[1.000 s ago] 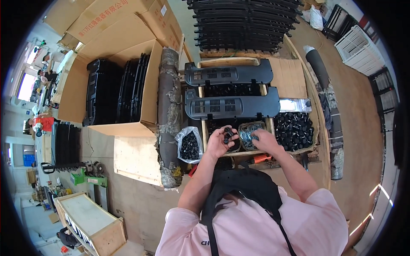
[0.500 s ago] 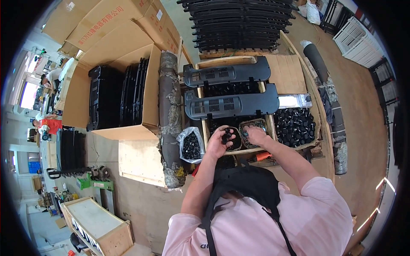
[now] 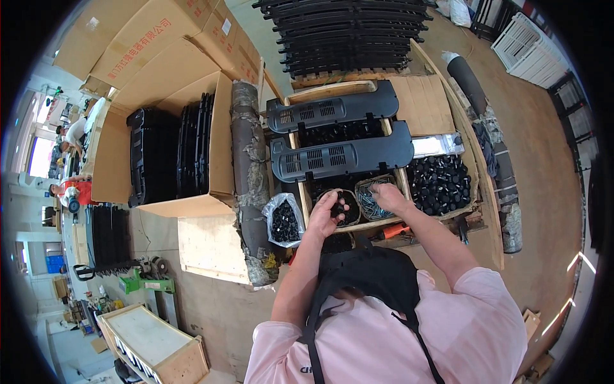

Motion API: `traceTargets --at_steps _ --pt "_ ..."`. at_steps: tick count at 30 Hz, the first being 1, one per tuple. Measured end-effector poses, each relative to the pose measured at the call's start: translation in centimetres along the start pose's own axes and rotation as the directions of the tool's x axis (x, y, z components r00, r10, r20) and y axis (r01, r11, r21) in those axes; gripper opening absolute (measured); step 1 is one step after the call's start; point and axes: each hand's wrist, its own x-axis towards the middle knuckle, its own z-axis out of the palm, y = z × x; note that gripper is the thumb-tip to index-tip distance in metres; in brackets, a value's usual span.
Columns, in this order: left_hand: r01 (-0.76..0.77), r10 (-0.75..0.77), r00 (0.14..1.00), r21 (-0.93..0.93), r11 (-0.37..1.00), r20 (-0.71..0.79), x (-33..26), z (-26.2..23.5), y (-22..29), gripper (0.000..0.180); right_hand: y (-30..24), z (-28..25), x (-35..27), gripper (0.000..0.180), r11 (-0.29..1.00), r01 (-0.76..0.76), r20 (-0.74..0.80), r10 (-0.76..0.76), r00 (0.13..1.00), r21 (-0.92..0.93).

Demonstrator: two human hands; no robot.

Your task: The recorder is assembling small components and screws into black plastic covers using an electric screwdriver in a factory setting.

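My left hand [image 3: 325,216] is palm up with curled fingers, over a round container of small black parts [image 3: 349,216]. Small black parts seem to show between its fingers, though against the dark contents they are hard to make out. My right hand [image 3: 389,198] reaches into an adjoining tub of metal screws [image 3: 367,200]. Its fingertips are pressed together, and whatever they pinch is too small to see. Beyond both hands, two dark grey slotted plastic panels [image 3: 377,154] lie across the wooden crate [image 3: 401,176].
Black round caps [image 3: 440,184] fill a compartment on the right. A plastic bag of black pieces [image 3: 284,219] stands left of the crate, beside a worn wrapped roll [image 3: 248,153]. An open carton [image 3: 219,137] holds black panels. An orange tool [image 3: 391,231] lies at the crate's near side.
My left hand has turned a little, and the black pieces in it show less plainly. My right hand stays at the screw tub, its fingers shifted slightly. The whole view has tilted a little.
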Motion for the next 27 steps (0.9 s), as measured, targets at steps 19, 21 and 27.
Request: traceTargets --at_steps 19,21,27 --pt "0.024 -0.025 0.999 0.046 0.999 0.027 -0.3 0.9 0.2 0.024 -2.0 -2.6 -2.0 0.035 -0.249 -0.372 0.404 0.09 0.91 0.894" --pt "0.027 -0.029 0.999 0.063 0.998 0.03 -0.5 1.2 0.2 0.025 -2.4 -3.0 -2.2 0.035 -0.28 -0.364 0.394 0.057 0.917 0.888" --pt "0.035 -0.042 0.997 0.112 0.993 0.057 -0.5 1.5 0.4 0.024 -2.4 -2.9 -3.0 0.034 0.001 -0.382 0.38 0.103 0.919 0.924"
